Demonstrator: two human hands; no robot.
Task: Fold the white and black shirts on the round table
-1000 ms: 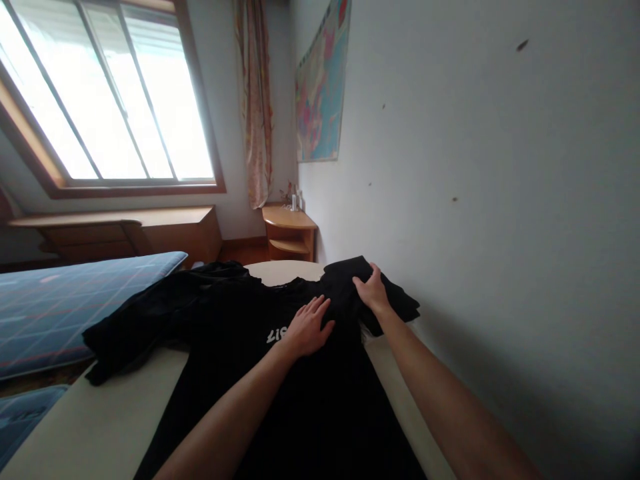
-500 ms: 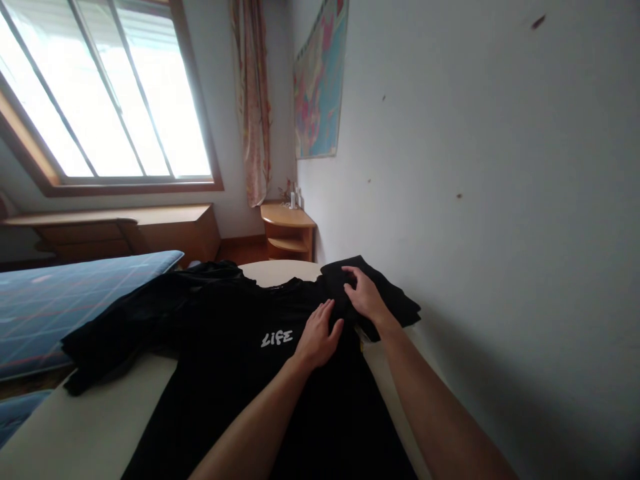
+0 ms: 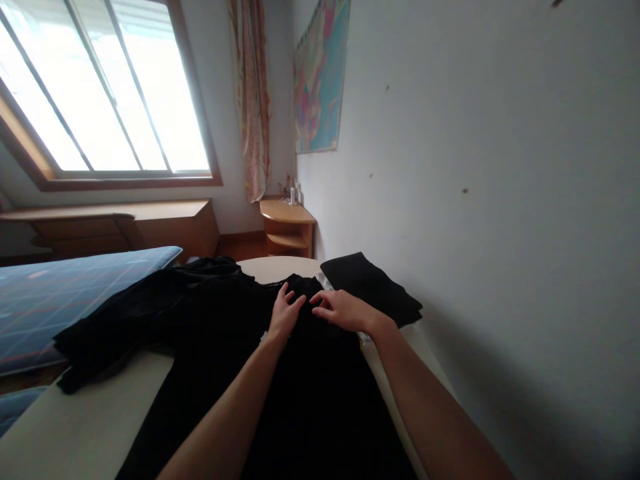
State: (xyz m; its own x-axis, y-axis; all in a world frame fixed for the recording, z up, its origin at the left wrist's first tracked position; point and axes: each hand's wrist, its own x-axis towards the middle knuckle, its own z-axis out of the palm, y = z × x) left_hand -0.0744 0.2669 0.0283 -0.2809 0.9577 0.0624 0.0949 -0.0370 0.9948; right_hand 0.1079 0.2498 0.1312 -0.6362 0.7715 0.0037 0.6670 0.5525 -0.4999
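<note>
A black T-shirt (image 3: 210,320) lies spread on a cream table, its neckline at the far side and one sleeve stretched out to the left. My left hand (image 3: 286,312) is over the chest just below the neckline, fingers apart, and its wrist covers most of the small white print. Close to its right, my right hand (image 3: 345,310) hovers over or touches the shirt's right shoulder, with fingers bent and a gap between thumb and forefinger. Neither hand visibly grips the cloth. Beside the right hand lies a folded black cloth (image 3: 375,283), a whitish strip showing between it and the shirt.
The cream table (image 3: 105,413) runs close along a white wall (image 3: 500,267) on the right. A blue checked mattress (image 3: 90,287) is at the left. Beyond stand a wooden corner shelf (image 3: 287,212) and a long wooden desk (image 3: 170,211) under the window.
My right hand has moved left off the black cloth, towards the neckline. My left hand has shifted left and farther up the shirt, over the print. The whitish strip by the shoulder is now exposed.
</note>
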